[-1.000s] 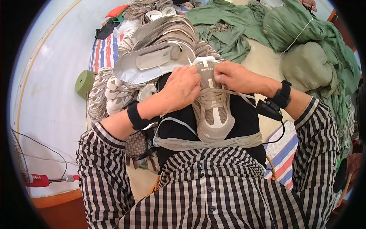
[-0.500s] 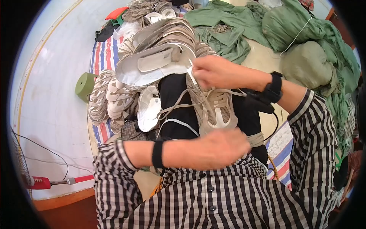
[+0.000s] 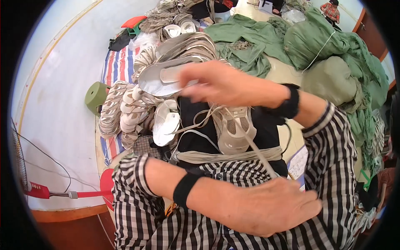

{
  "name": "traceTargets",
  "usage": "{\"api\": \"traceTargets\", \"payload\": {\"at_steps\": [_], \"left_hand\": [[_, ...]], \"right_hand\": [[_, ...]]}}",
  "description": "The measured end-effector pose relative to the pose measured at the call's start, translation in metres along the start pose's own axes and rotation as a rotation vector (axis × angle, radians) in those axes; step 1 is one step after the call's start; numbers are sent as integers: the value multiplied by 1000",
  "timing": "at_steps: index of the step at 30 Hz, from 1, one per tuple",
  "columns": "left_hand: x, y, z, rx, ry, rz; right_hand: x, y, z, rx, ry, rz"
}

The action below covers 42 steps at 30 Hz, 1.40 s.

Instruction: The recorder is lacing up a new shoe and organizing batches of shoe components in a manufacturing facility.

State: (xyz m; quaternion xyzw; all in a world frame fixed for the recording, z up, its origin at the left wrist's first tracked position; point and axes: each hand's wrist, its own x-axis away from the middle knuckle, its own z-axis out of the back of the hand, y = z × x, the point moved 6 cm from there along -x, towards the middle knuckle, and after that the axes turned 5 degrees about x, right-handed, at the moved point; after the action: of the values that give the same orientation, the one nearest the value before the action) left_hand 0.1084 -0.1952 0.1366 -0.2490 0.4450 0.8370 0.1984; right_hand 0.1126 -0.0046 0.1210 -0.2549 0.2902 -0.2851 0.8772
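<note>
Left hand (image 3: 275, 204): pinching a taut lace (image 3: 250, 141)
Right hand (image 3: 212, 83): fingers curled, blurred; cannot tell if gripping
Shoe (image 3: 233, 139): on lap (image 3: 266, 137), toe at waist edge
Lacing: lower rows threaded, upper hidden; untied
Pile (image 3: 187, 46): beyond lap's far-left corner

Apparently a shoe workshop, piled beige shoe uppers (image 3: 191, 45), bulging green sacks (image 3: 306, 39), striped floor sheet (image 3: 118, 66)

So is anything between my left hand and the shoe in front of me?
Yes, a bundle of pale cords lies between the left hand and the shoe; the lace held in that hand crosses over the bundle, stretched straight. The right hand, blurred, covers the shoe's far end.
</note>
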Motion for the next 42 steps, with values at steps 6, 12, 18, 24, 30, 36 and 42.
{"api": "traceTargets", "payload": {"at_steps": [6,12,18,24,30,36,42], "left_hand": [[-60,-1,63,-299,241,-195],[-62,-85,177,-635,492,-105],[112,-146,204,-510,423,733],[178,-154,143,-364,496,924],[172,-163,145,-345,472,910],[182,-176,149,-123,607,918],[183,-172,156,-142,569,964]], "right_hand": [[137,60,0,185,16,-490],[186,88,-36,406,141,-450],[182,114,-32,510,157,-498],[185,115,14,370,638,-633],[168,103,32,-28,849,-495],[167,92,30,-32,900,-460],[176,87,29,114,880,-500]]}}
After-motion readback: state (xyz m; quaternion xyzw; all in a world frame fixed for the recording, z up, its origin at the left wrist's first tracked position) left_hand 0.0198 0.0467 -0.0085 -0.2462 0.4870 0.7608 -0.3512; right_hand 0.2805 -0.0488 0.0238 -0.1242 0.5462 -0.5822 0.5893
